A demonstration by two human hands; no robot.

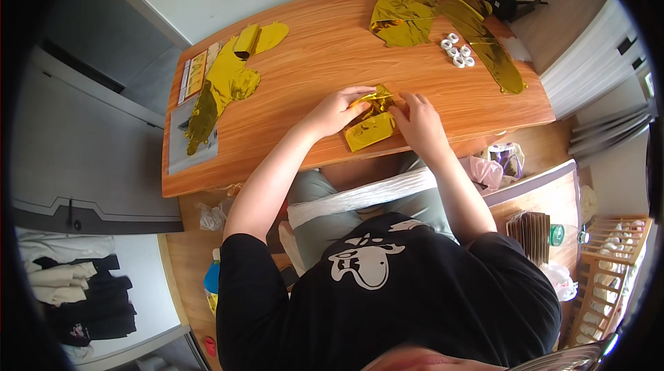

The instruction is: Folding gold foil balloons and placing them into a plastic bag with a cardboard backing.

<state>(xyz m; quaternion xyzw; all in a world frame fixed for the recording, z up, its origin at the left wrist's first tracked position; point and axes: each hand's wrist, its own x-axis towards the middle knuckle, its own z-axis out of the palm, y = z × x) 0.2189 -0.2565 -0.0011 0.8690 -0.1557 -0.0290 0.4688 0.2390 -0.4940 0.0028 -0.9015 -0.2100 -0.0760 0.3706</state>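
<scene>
A flat gold foil balloon (371, 132), folded into a small crinkled packet, lies on the wooden table (311, 73) near its front edge. My left hand (337, 112) grips the packet's left side, thumb over the foil and fingers at its far edge. At the right side, my right hand (420, 122) holds the foil with its thumb and fingertips; part of that grip is hidden. Beyond my hands, another flat gold foil balloon (404, 17) lies spread at the back. Several small white rolls (458, 51) stand in a cluster to the right of it.
More flat gold foil (225, 75) stretches along the table's left side, beside printed sheets (195, 75). A long gold foil piece (487, 49) lies at the right, near a black device with cables (503, 4). A white strip (363, 195) crosses my lap. Bags (485, 170) sit below the table's right side.
</scene>
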